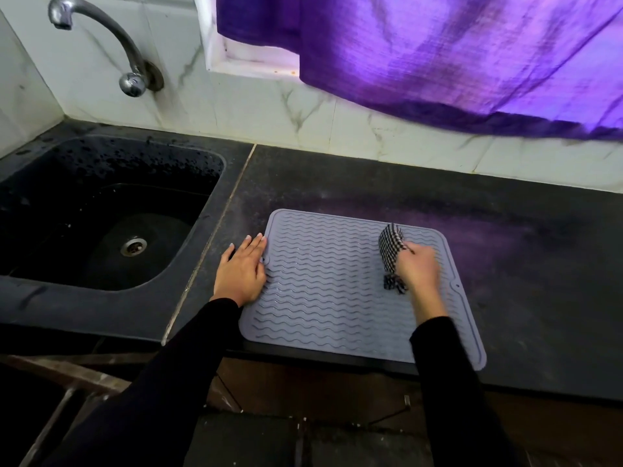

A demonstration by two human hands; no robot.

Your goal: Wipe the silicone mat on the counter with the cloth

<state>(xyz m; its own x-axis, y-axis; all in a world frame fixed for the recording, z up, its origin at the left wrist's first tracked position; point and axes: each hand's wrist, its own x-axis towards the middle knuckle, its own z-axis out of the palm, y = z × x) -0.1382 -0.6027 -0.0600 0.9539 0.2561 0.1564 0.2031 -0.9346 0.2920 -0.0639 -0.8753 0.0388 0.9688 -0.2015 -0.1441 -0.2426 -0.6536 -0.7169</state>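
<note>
A: Head view, left to right: left hand (240,268) laid flat on the mat's (337,298) left edge, pinning it to the counter (522,264).
B: Right hand (418,269)?
A: Bunched cloth (391,251) gripped, pressed on the mat's far right. Wiping judged underway; sweeps toward the left needed next.

A domestic kitchen. A dark stone counter (438,197) carries an inset black sink (50,203) with a metal drain (134,246), fed by a curved chrome wall tap (101,32). Marble-patterned wall tiles (269,106) form the backsplash. A purple curtain (438,55) hangs over a white-framed window recess (215,45) above the counter.
</note>
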